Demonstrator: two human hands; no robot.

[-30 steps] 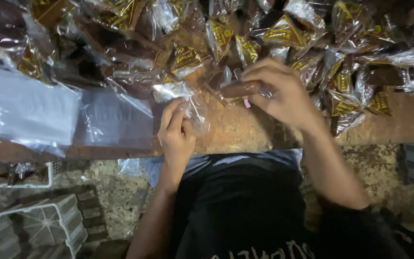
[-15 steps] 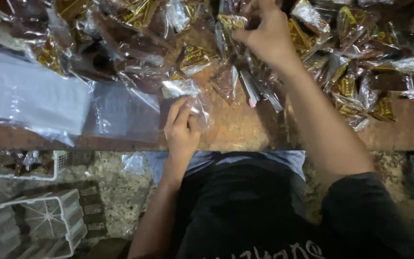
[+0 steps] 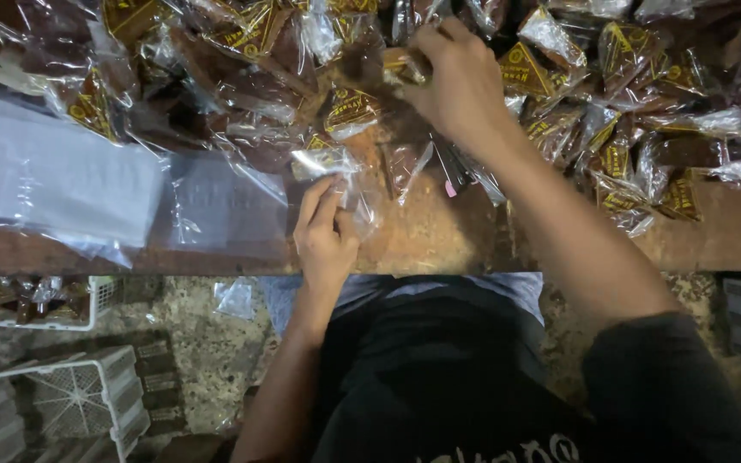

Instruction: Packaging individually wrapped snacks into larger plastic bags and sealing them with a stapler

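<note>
Left hand (image 3: 326, 244): bare, no glove, no ring or watch visible; forearm bare to near frame edge. Right hand (image 3: 460, 81): bare, no glove; forearm bare up to elbow. Right sleeve (image 3: 671, 386): short, dark, loose cuff ending just above elbow. Shirt (image 3: 439, 386): dark, pale printed lettering along near edge, partly cut off. Lighter grey-blue cloth band (image 3: 405, 290) across lap, beside table edge.

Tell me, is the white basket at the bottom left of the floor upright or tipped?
Tipped. The white basket lies on its side on the floor: its mesh bottom faces the camera and its rim points sideways.
</note>
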